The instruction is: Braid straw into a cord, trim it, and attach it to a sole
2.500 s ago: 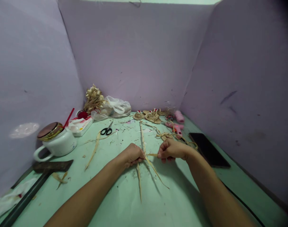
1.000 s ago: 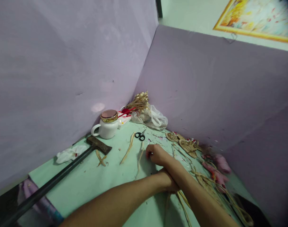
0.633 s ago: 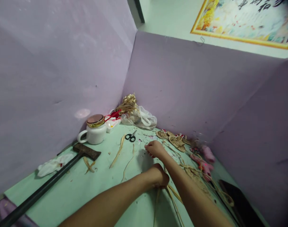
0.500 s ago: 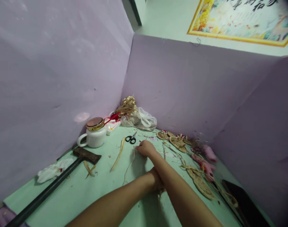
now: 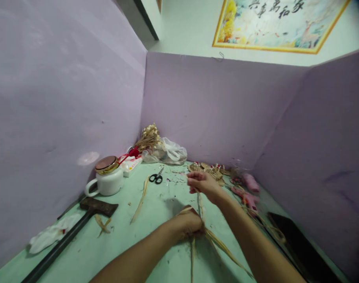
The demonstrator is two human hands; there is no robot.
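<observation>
My left hand [image 5: 191,222] is closed around a bunch of pale straw strands [image 5: 226,250] above the green tabletop. Loose ends fan out below it, toward the near edge and the right. Just beyond it, my right hand [image 5: 205,185] has its fingers pinched together. From those fingers a thin straw cord [image 5: 200,206] runs down to the left hand. Black-handled scissors [image 5: 156,177] lie left of the right hand. A flat straw strip [image 5: 140,200] rests nearer, beside them. The palm sides of both hands are hidden.
At left are a hammer-like tool [image 5: 98,206], a lidded white mug [image 5: 108,181] and crumpled tissue [image 5: 54,236]. A plastic bag [image 5: 170,151] and dried flowers [image 5: 150,137] stand at the back. Woven straw pieces [image 5: 210,169], a pink glue gun [image 5: 247,197] and a dark slab [image 5: 300,247] lie right.
My right hand has moved right and uncrossed from over the left forearm. The straw strands now show spread beneath my left hand. The view has shifted slightly to the right.
</observation>
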